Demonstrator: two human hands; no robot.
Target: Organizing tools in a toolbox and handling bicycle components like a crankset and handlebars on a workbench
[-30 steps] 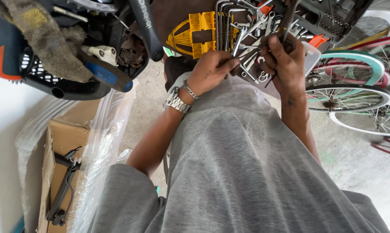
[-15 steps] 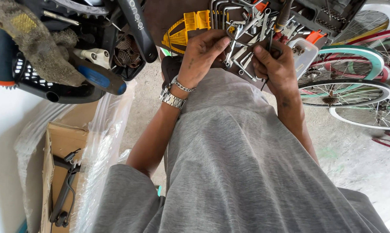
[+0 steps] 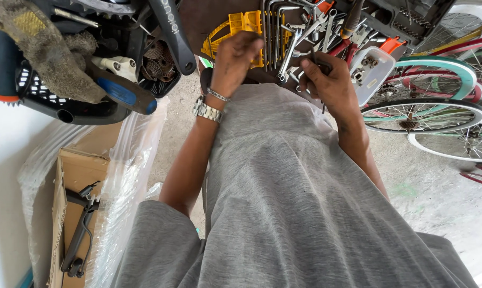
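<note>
Head view: the left hand (image 3: 235,61) is reaching into a heap of metal hex keys (image 3: 283,37) at 12 o'clock, fingers curled among them — whether it grips 1 is unclear. The right hand (image 3: 329,82), at 1 o'clock, is pinching a thin key. A yellow holder (image 3: 235,26) is lying just beside the left hand.

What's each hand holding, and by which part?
Right hand grips a thin metal tool around its shaft. Left hand reaches into the hex keys; its grip cannot be told.
</note>
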